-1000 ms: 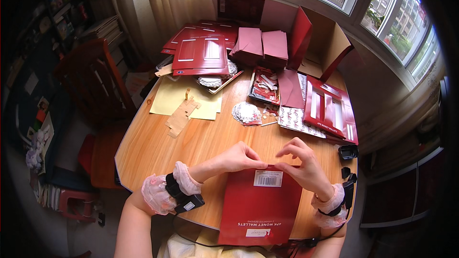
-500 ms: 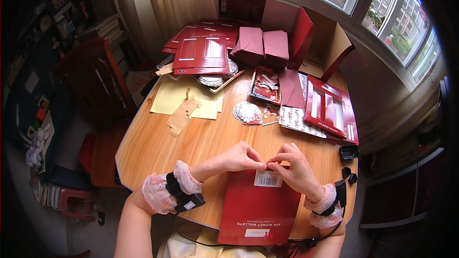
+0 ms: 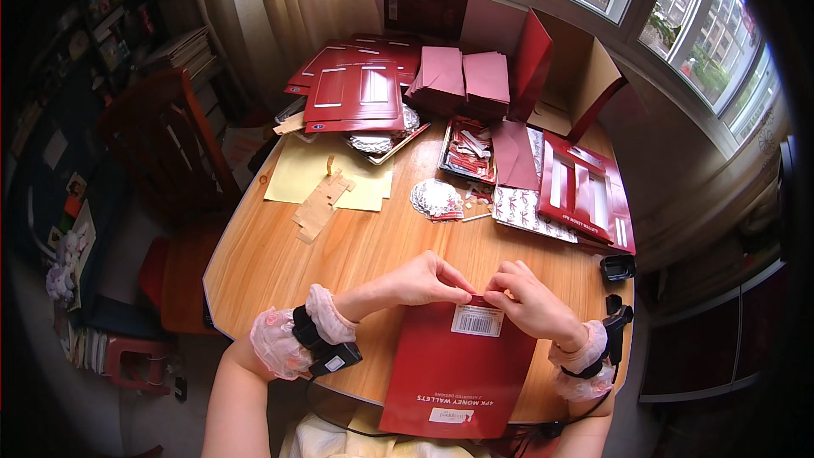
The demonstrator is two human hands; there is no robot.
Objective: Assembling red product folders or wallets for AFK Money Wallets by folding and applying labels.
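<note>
A flat red cardboard wallet pack (image 3: pixel 458 373) lies at the near edge of the table, with a white barcode label (image 3: pixel 477 321) at its far end. My left hand (image 3: pixel 424 278) pinches the far edge of the pack, thumb and fingertips together. Just to the right, my right hand (image 3: pixel 534 301) is closed with bent fingers at the same edge, beside the label. Its fingertips partly hide what lies between them.
Red printed cards (image 3: pixel 356 93), pink envelopes (image 3: pixel 441 75) and an open red box (image 3: pixel 577 76) stand at the back. A tray of small strips (image 3: pixel 469 150), round white stickers (image 3: pixel 437 198), yellow sheets (image 3: pixel 326 174) and brown tape pieces (image 3: pixel 322 203) lie mid-table.
My right hand has shifted slightly right, away from my left fingertips, along the pack's far edge. My left hand stays pinched there. The pack's near end has moved slightly left.
</note>
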